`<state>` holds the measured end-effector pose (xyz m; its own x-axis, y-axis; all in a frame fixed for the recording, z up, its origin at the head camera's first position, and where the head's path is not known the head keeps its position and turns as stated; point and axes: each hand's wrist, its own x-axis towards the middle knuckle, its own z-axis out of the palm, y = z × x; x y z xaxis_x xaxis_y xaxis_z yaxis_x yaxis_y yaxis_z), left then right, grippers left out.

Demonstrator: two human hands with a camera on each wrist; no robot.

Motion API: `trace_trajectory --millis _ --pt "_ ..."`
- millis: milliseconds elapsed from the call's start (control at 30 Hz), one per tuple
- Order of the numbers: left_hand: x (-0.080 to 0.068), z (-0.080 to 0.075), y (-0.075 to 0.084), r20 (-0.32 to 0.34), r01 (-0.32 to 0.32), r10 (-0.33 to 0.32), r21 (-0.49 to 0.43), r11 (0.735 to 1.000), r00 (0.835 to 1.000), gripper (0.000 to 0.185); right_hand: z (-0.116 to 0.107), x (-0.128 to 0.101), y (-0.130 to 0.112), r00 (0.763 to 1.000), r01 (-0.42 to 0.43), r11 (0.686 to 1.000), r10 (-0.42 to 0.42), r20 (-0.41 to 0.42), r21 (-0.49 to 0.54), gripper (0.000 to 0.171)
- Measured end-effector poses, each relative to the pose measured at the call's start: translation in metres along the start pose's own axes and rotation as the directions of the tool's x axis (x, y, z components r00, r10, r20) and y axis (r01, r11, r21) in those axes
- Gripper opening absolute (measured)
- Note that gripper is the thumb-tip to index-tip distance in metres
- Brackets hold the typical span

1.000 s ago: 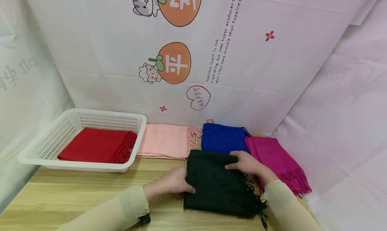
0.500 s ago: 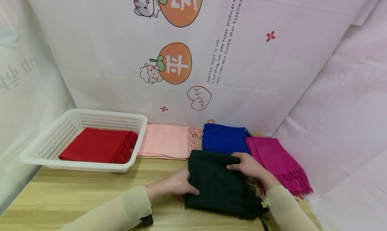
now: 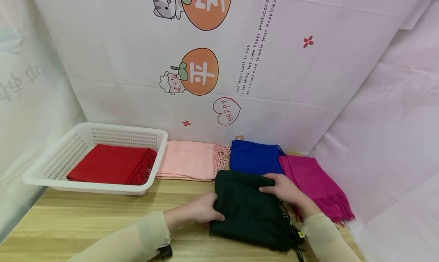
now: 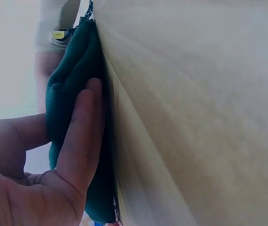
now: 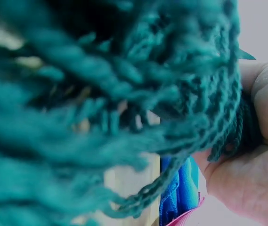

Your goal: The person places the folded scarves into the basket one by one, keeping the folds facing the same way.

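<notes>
A white cloth wall with printed orange fruits (image 3: pixel 144 109) fills the upper part of the frame. Below it is a light wooden table (image 3: pixel 96 214), with visible grain. At the left stands a white plastic basket with perforated walls (image 3: pixel 99 187); inside lies one folded red fringed cloth (image 3: pixel 106 163), flat, its fringe towards the right wall.

At the lower centre, on the table, is a folded dark green fringed cloth (image 3: pixel 247 212). Behind it, along the wall, are a folded pale pink fringed cloth (image 3: pixel 188 159) and a folded blue cloth (image 3: pixel 253 157); at the right is a folded magenta fringed cloth (image 3: pixel 315 182).

The left hand (image 3: pixel 202 208) pinches the green cloth's left edge between thumb and fingers, narrowly. The right hand (image 3: pixel 284 187) grips its upper right edge. A small yellow label (image 3: pixel 301 234) shows near the fringe.

The green cloth partly covers the blue one. In the right wrist view, blurred green fringe hides most of the scene.
</notes>
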<state>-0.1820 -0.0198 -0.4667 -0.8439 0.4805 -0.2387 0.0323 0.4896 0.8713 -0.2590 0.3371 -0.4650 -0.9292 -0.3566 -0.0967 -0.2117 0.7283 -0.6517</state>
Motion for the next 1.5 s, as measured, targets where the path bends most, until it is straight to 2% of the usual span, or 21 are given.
trace_trajectory --millis 100,233,333,433,600,767,1133,1500 --pt "-0.002 -0.001 -0.002 0.019 -0.021 0.021 0.000 1.000 1.000 0.054 0.000 -0.002 -0.003 1.000 0.000 1.000 0.000 -0.006 -0.007 0.067" --pt "-0.001 -0.004 -0.008 0.028 -0.095 0.093 0.093 0.991 0.995 0.060 -0.002 -0.006 -0.006 1.000 0.021 1.000 -0.021 -0.017 -0.018 0.063" --pt "0.000 -0.005 -0.016 0.024 -0.144 0.142 0.160 0.977 0.990 0.055 -0.003 -0.008 -0.009 0.999 0.043 0.999 -0.044 -0.026 -0.022 0.058" --pt "-0.004 -0.007 -0.018 0.023 -0.159 0.157 0.125 0.979 0.987 0.050 -0.003 -0.010 -0.013 0.997 0.070 0.998 -0.070 -0.026 -0.009 0.052" --pt "-0.017 -0.012 -0.012 0.006 -0.141 0.141 0.051 0.989 0.990 0.049 -0.003 -0.011 -0.023 0.994 0.106 0.994 -0.105 -0.027 0.014 0.043" --pt "-0.025 -0.020 -0.016 -0.020 -0.142 0.142 0.029 0.990 0.990 0.051 0.000 -0.009 -0.032 0.991 0.127 0.992 -0.127 -0.043 0.010 0.041" --pt "-0.039 -0.039 -0.026 -0.037 -0.140 0.142 0.067 0.988 0.989 0.048 0.011 -0.002 -0.046 0.988 0.148 0.988 -0.145 -0.046 0.054 0.031" --pt "-0.055 -0.057 -0.035 -0.088 -0.135 0.141 0.073 0.988 0.986 0.051 0.022 0.017 -0.064 0.985 0.167 0.983 -0.164 -0.049 0.074 0.035"
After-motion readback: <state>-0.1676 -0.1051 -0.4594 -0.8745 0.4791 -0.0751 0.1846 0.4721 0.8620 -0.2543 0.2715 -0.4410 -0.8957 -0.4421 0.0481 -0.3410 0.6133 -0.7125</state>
